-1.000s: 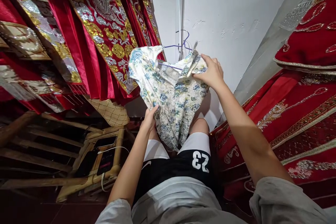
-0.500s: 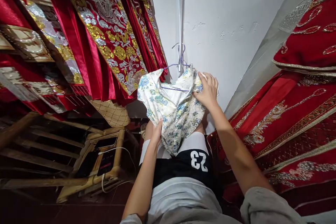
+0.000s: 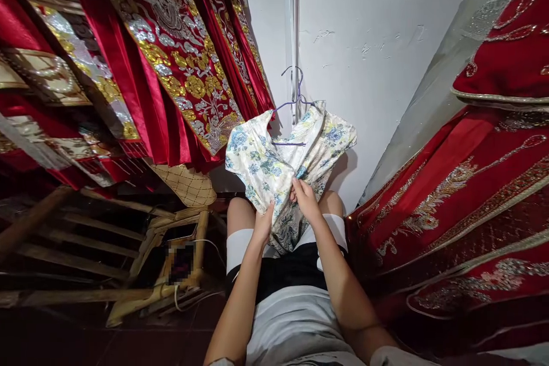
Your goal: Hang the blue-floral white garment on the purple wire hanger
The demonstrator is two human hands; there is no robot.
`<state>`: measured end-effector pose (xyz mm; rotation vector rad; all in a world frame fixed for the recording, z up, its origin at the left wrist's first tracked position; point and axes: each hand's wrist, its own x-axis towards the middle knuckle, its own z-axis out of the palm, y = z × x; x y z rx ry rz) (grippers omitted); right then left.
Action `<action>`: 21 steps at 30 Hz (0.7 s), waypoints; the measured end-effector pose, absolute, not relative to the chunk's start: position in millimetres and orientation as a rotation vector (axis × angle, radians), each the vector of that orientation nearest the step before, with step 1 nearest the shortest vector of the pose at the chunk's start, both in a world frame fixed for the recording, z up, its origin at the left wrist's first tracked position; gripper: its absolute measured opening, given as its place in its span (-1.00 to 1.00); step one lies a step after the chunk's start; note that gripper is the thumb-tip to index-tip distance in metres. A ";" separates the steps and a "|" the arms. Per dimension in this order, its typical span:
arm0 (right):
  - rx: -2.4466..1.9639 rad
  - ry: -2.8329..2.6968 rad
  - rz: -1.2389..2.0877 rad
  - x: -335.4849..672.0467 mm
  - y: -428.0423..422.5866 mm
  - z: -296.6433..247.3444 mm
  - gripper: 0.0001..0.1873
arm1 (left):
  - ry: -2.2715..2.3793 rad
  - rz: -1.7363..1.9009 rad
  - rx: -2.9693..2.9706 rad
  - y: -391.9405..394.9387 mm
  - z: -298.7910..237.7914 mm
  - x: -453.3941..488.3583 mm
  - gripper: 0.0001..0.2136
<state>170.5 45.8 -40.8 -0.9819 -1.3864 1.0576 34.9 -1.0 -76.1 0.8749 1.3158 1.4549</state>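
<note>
A cream dress with blue and green flowers (image 3: 266,160) hangs on a purple wire hanger (image 3: 294,97) against a grey pole (image 3: 294,23) on the white wall. My left hand (image 3: 262,224) grips the dress's left front edge near the waist. My right hand (image 3: 305,197) pinches the opposite front edge right beside it, fingers closed on the fabric. The lower part of the dress droops between my knees, over my black and white shorts.
Red garments with gold and silver embroidery (image 3: 171,51) hang at the left. More red embroidered cloth (image 3: 472,200) fills the right. A bamboo chair (image 3: 171,263) with a device and a white cable on it stands at the lower left.
My right hand left the dress's right shoulder and came down to the front middle, beside my left hand. The right shoulder now sits spread on the hanger.
</note>
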 end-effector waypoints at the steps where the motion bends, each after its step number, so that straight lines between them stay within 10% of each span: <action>1: -0.982 -1.386 1.061 173.0 47.7 -35.2 -0.46 | 1.305 1.480 0.899 -1.9 -76.3 35.6 -0.40; 21: -1.178 -1.408 0.870 184.1 56.3 -24.7 -0.67 | 1.390 1.503 1.068 -2.7 -95.0 44.8 -0.26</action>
